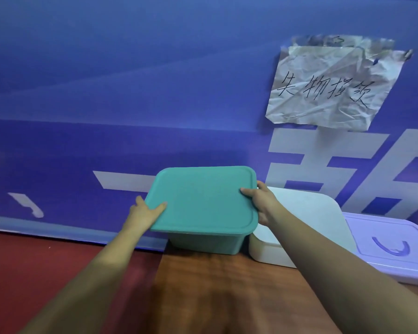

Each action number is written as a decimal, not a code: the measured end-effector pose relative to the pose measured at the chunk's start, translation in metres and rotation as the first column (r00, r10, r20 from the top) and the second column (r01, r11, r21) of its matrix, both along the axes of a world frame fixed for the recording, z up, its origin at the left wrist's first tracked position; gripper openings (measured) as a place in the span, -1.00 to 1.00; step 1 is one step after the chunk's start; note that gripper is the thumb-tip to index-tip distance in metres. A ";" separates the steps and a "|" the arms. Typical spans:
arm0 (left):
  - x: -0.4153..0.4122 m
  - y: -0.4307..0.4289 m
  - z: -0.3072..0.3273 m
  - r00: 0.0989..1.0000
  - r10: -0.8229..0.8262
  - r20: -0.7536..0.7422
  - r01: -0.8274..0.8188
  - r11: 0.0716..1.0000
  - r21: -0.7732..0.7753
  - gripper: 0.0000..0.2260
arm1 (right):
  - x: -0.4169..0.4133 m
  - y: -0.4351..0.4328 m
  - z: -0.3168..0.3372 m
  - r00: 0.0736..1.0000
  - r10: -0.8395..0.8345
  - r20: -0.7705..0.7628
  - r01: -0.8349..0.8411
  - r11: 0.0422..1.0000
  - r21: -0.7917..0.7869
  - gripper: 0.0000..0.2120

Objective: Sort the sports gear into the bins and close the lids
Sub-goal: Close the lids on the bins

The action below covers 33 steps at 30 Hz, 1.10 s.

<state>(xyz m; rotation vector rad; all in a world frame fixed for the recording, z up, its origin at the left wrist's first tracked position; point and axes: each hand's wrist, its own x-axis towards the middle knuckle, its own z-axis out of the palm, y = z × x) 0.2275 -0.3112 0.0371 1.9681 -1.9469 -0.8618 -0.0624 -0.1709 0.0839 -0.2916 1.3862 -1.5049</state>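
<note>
The crumpled paper note [328, 85] reads "失物招领". My left hand [146, 213] and right hand [261, 203] pinch the teal lid [203, 201] at 2 sides, thumbs on top.

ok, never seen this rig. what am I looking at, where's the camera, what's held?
No machine here: a person works with bare hands, and the single picture comes from a wide-angle camera worn on their head, looking forward and down. The two arms reaching in are their own. The left hand and right hand each have a grip on opposite edges of a teal rounded-rectangular plastic lid, thumbs on top, holding it over a teal plastic bin; whether it is pressed shut I cannot tell. The bin stands on a brown wooden table. To its right sit a white plastic bin with its lid on and a lilac plastic box with a curved handle on its lid. Behind is a blue banner with a crumpled handwritten paper note.
</note>
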 end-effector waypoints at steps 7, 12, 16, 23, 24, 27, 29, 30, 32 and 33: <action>-0.018 -0.034 -0.034 0.986 -0.071 -0.154 0.059 0.995 -0.081 -0.45 | -0.006 -0.031 -0.048 0.843 0.004 -0.537 0.186 0.936 0.298 -0.57; -0.040 -0.051 -0.065 0.982 -0.097 -0.164 0.086 0.994 -0.073 -0.46 | -0.012 -0.052 -0.090 0.605 0.236 -0.761 0.253 0.849 0.464 -0.70; -0.052 -0.060 -0.089 0.995 -0.091 -0.050 0.085 0.991 -0.105 -0.42 | -0.012 -0.070 -0.116 0.485 0.350 -0.802 0.278 0.808 0.520 -0.68; -0.049 -0.083 -0.107 0.993 -0.114 0.026 0.116 0.990 -0.080 -0.47 | -0.001 -0.084 -0.139 0.315 0.414 -0.854 0.294 0.813 0.502 -0.69; -0.047 -0.083 -0.110 0.992 -0.122 0.016 0.123 0.990 -0.071 -0.50 | 0.003 -0.084 -0.144 0.295 0.421 -0.858 0.291 0.816 0.500 -0.68; -0.046 -0.077 -0.115 0.988 -0.154 0.000 0.153 0.983 -0.098 -0.56 | 0.013 -0.077 -0.157 0.230 0.461 -0.857 0.287 0.810 0.512 -0.56; -0.045 -0.076 -0.116 0.983 -0.184 -0.013 0.181 0.975 -0.127 -0.59 | 0.014 -0.076 -0.162 0.189 0.489 -0.851 0.295 0.799 0.524 -0.53; -0.044 -0.076 -0.116 0.980 -0.197 -0.017 0.193 0.971 -0.141 -0.59 | 0.013 -0.076 -0.164 0.172 0.499 -0.850 0.303 0.794 0.527 -0.53; -0.046 -0.078 -0.116 0.977 -0.211 -0.036 0.203 0.966 -0.162 -0.60 | 0.010 -0.076 -0.166 0.146 0.495 -0.857 0.326 0.794 0.514 -0.54; -0.047 -0.078 -0.116 0.976 -0.213 -0.043 0.203 0.965 -0.164 -0.60 | 0.009 -0.076 -0.166 0.128 0.490 -0.862 0.330 0.799 0.503 -0.57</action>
